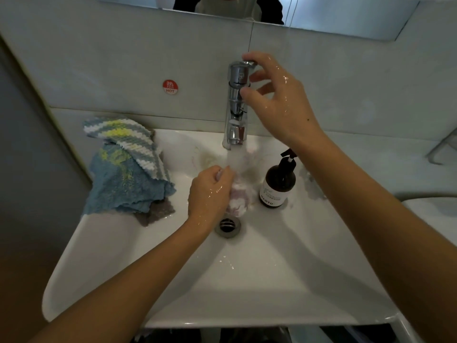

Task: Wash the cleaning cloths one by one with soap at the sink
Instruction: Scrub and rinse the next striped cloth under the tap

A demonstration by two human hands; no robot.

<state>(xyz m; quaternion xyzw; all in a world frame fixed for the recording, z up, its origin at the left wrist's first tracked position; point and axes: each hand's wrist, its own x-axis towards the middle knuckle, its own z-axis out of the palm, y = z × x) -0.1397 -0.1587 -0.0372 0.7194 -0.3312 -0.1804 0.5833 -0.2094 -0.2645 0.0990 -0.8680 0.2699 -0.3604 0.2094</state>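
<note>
I see the left hand [210, 191] gripping a bunched pale cloth [238, 199] under the running water, just far of the drain [228, 226]; its long axis runs near to far. The right hand [277, 100] has fingers curled on the faucet [237, 105] handle. Soap bottle [278, 184] stands upright to the right. Blue and striped cloths [126, 174] lie on the left rim of the white sink [272, 280], below a tiled wall.
</note>
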